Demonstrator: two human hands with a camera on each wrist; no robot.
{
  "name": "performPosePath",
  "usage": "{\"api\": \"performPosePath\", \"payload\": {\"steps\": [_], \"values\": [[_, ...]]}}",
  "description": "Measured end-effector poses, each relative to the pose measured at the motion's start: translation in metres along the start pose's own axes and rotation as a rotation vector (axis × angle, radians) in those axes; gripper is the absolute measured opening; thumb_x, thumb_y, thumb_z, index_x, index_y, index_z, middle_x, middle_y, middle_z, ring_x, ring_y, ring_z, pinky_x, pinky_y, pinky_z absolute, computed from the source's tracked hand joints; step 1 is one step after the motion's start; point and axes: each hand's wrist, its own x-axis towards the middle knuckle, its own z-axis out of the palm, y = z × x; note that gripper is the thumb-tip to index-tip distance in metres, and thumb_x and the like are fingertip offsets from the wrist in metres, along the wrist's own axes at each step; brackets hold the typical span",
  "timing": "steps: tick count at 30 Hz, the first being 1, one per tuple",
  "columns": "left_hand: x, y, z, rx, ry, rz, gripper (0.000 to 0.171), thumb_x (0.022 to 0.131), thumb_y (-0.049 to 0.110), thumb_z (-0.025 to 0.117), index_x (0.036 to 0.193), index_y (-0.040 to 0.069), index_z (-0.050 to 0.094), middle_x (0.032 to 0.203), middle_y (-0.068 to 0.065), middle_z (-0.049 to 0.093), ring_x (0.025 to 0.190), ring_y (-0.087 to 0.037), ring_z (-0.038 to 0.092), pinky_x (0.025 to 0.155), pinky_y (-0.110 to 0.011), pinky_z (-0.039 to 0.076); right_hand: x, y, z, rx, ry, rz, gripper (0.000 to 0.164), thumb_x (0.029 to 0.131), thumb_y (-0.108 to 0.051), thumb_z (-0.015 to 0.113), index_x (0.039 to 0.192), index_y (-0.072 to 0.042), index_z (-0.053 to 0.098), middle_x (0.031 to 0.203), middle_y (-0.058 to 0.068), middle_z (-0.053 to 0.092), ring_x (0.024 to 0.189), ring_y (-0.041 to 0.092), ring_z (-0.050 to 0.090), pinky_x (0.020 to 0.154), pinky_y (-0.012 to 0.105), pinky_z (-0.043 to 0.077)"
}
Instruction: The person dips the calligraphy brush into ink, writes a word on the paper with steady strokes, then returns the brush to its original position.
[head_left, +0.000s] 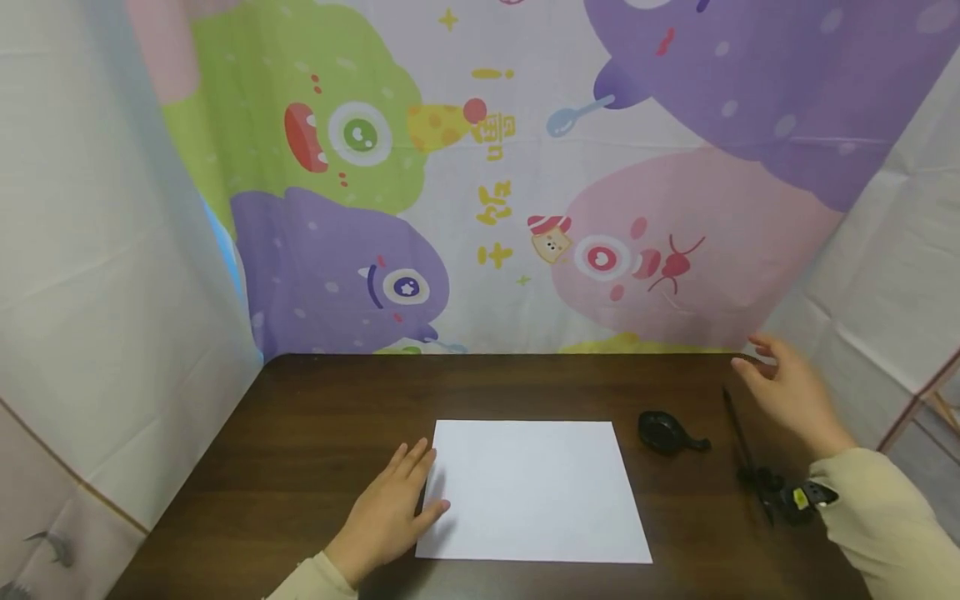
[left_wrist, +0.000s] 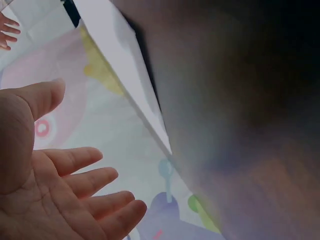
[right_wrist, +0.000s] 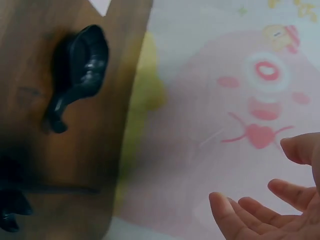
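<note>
A white sheet of paper (head_left: 536,492) lies flat on the dark wooden table. My left hand (head_left: 390,504) is at its left edge, fingers extended, casting a shadow on the paper; whether it touches the sheet I cannot tell. In the left wrist view the palm of that left hand (left_wrist: 65,185) holds nothing. My right hand (head_left: 791,396) is raised near the table's far right corner, fingers loosely bent with nothing between them. Below it, a thin dark stick (head_left: 738,429), brush-like, leans across a small black rest (right_wrist: 14,210).
A small black dish with a curved handle (head_left: 663,432) sits between the paper and the stick. Behind the table's far edge hangs a cartoon-printed cloth (head_left: 510,317). Pale cloth walls (head_left: 112,250) stand on both sides.
</note>
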Motion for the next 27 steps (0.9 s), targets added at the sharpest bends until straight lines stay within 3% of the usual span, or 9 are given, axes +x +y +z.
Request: {"api": "performPosePath", "payload": {"steps": [6, 16, 22, 27], "values": [[-0.006, 0.000, 0.002, -0.052, -0.093, 0.044, 0.071, 0.090, 0.044, 0.066, 0.143, -0.001, 0.047, 0.156, -0.020, 0.036, 0.144, -0.042, 0.034, 0.111, -0.054, 0.038, 0.003, 0.017, 0.012, -0.020, -0.070, 0.058, 0.057, 0.102, -0.027, 0.048, 0.139, 0.014, 0.036, 0.129, 0.048, 0.043, 0.112, 0.063, 0.049, 0.087, 0.066, 0.043], [-0.015, 0.000, 0.010, 0.038, -0.232, 0.149, 0.075, 0.088, 0.050, 0.064, 0.145, 0.005, 0.045, 0.158, -0.015, 0.035, 0.144, -0.037, 0.036, 0.111, -0.052, 0.039, 0.002, 0.037, 0.028, -0.108, -0.210, 0.142, 0.064, 0.102, -0.033, 0.045, 0.138, 0.019, 0.034, 0.130, 0.047, 0.043, 0.111, 0.061, 0.048, 0.085, 0.064, 0.045], [-0.020, 0.003, 0.011, 0.045, -0.260, 0.170, 0.075, 0.086, 0.051, 0.066, 0.146, 0.010, 0.046, 0.156, -0.014, 0.038, 0.141, -0.038, 0.039, 0.108, -0.054, 0.042, 0.000, 0.052, 0.035, -0.144, -0.290, 0.198, 0.069, 0.102, -0.035, 0.046, 0.139, 0.020, 0.031, 0.126, 0.045, 0.047, 0.109, 0.058, 0.052, 0.081, 0.060, 0.049], [-0.021, 0.004, 0.012, 0.062, -0.284, 0.183, 0.074, 0.087, 0.050, 0.067, 0.146, 0.012, 0.046, 0.156, -0.013, 0.038, 0.140, -0.038, 0.041, 0.105, -0.054, 0.045, -0.004, 0.059, 0.041, -0.163, -0.319, 0.222, 0.072, 0.099, -0.037, 0.050, 0.139, 0.020, 0.031, 0.130, 0.045, 0.045, 0.112, 0.059, 0.049, 0.086, 0.062, 0.047]]}}
